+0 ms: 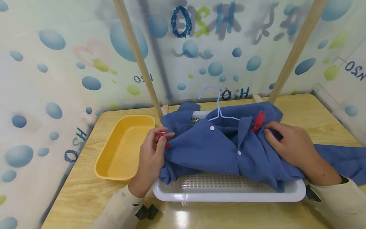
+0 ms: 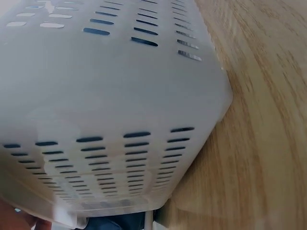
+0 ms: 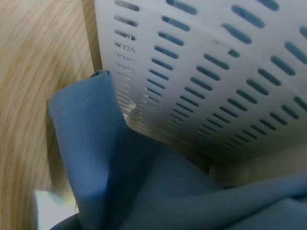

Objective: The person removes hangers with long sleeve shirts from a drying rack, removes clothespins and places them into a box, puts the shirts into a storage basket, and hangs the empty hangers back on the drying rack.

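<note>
A blue buttoned shirt [image 1: 206,149] lies over a white slotted basket [image 1: 228,197], with a pale purple hanger [image 1: 219,106] at its collar. My left hand [image 1: 150,156] pinches a red clothespin [image 1: 163,141] at the shirt's left edge. The right hand [image 1: 291,143] pinches the cloth at the other side, thumb and forefinger close to a second red clothespin [image 1: 258,121] that stands clipped there. In the right wrist view, a fold of the shirt [image 3: 91,139] hangs beside the basket wall [image 3: 201,81]. Mostly the basket's side [image 2: 110,105] fills the left wrist view.
A yellow plastic tub [image 1: 125,149] stands left of the basket on the wooden table [image 1: 71,197]. Two wooden poles [image 1: 140,60] rise behind the basket, one at each side. One sleeve [image 1: 340,159] of the shirt stretches right across the table. Patterned walls enclose the back.
</note>
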Available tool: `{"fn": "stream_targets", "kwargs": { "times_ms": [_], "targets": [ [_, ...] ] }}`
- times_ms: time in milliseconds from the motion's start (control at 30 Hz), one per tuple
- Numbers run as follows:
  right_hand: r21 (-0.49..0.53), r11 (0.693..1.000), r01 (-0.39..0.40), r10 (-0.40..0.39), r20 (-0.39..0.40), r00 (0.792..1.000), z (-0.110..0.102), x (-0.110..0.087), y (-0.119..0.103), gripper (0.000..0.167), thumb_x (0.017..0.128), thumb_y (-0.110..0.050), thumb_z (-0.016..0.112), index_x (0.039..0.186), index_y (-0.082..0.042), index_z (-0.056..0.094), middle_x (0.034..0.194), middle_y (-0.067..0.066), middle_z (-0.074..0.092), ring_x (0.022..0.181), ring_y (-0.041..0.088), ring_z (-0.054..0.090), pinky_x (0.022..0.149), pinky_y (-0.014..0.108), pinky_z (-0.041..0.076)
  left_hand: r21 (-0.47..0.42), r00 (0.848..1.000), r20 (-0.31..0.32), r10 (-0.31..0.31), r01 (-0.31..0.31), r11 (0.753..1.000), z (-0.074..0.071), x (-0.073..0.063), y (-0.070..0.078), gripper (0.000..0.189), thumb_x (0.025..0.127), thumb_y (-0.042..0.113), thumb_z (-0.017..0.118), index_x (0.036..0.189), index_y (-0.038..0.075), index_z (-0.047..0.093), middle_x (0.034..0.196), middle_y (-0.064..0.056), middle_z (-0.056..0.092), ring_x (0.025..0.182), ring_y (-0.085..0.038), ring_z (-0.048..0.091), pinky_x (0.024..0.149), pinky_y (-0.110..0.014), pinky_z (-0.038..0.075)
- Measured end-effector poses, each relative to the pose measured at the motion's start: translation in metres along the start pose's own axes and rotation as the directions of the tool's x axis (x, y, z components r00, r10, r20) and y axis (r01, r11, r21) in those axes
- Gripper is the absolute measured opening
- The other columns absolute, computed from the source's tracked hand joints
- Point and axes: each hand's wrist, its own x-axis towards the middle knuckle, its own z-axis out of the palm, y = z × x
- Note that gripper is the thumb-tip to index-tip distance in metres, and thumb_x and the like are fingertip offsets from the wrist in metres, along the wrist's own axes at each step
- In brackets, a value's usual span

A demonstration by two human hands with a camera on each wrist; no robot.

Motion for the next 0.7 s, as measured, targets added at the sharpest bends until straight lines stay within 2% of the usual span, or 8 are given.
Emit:
{"fn": "stream_targets", "kwargs": {
  "times_ms": [133, 200, 367, 500, 700],
  "targets": [
    [-0.002, 1.000, -0.010, 0.010, 0.011, 1.000, -0.001, 0.000, 0.001, 0.009, 0.090, -0.013, 0.066, 0.097, -0.009, 0.070, 0.065, -0.001, 0.065, 0.055, 0.005, 0.051, 0.054, 0.033, 0.046, 0.062, 1.000, 0.025, 0.007, -0.009, 0.998, -0.003, 0.002, 0.000, 0.024, 0.105, 0.016, 0.051, 0.124, 0.006, 0.060, 0.116, -0.006, 0.074, 0.103, -0.018, 0.070, 0.090, -0.014, 0.051],
    [-0.001, 1.000, -0.004, 0.004, 0.011, 1.000, -0.001, 0.001, 0.000, 0.010, 0.091, -0.014, 0.066, 0.098, -0.010, 0.071, 0.065, -0.002, 0.065, 0.055, 0.004, 0.050, 0.054, 0.032, 0.046, 0.116, 1.000, 0.022, 0.013, -0.015, 0.993, -0.007, 0.003, 0.000, 0.023, 0.105, 0.019, 0.051, 0.122, 0.009, 0.062, 0.114, -0.003, 0.073, 0.096, -0.016, 0.069, 0.085, -0.015, 0.052],
    [0.004, 1.000, -0.002, 0.002, -0.003, 1.000, 0.000, 0.000, 0.002, 0.011, 0.091, -0.014, 0.065, 0.099, -0.008, 0.071, 0.069, 0.003, 0.069, 0.057, 0.009, 0.054, 0.056, 0.036, 0.047, 0.226, 1.000, 0.018, 0.020, -0.024, 0.974, -0.012, 0.007, 0.002, 0.020, 0.103, 0.021, 0.054, 0.116, 0.012, 0.067, 0.099, -0.001, 0.068, 0.079, -0.012, 0.060, 0.071, -0.021, 0.051],
    [0.005, 1.000, -0.002, 0.002, -0.005, 1.000, 0.000, 0.000, 0.001, 0.011, 0.090, -0.013, 0.065, 0.097, -0.008, 0.071, 0.071, 0.005, 0.071, 0.057, 0.011, 0.057, 0.056, 0.037, 0.048, 0.230, 0.999, 0.039, 0.011, -0.020, 0.973, -0.015, 0.007, 0.003, 0.018, 0.102, 0.019, 0.056, 0.114, 0.010, 0.067, 0.087, -0.001, 0.064, 0.072, -0.012, 0.058, 0.066, -0.022, 0.050],
    [0.004, 1.000, -0.003, 0.003, -0.003, 1.000, -0.001, 0.001, 0.000, 0.010, 0.090, -0.013, 0.065, 0.097, -0.008, 0.071, 0.070, 0.005, 0.070, 0.056, 0.010, 0.055, 0.055, 0.037, 0.047, 0.249, 0.998, 0.053, -0.021, 0.008, 0.969, -0.013, 0.007, 0.000, 0.020, 0.105, 0.025, 0.052, 0.109, 0.011, 0.065, 0.077, 0.000, 0.062, 0.068, -0.011, 0.056, 0.066, -0.023, 0.048]
  ]
}}
